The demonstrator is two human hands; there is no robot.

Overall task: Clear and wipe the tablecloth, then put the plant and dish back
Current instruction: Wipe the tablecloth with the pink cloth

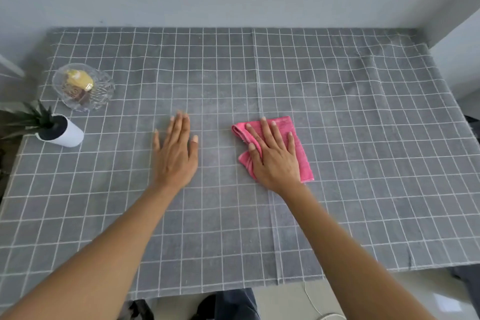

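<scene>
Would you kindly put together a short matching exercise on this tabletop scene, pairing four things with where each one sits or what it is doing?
Things:
1. pink cloth
2. glass dish
3. potted plant
4. left hand

States:
A. far left, holding yellow food
B. flat on the bare tablecloth, fingers straight
C. pressed under the right hand
D. left edge, in a white pot

Pairs: 1-C, 2-A, 3-D, 4-B
</scene>
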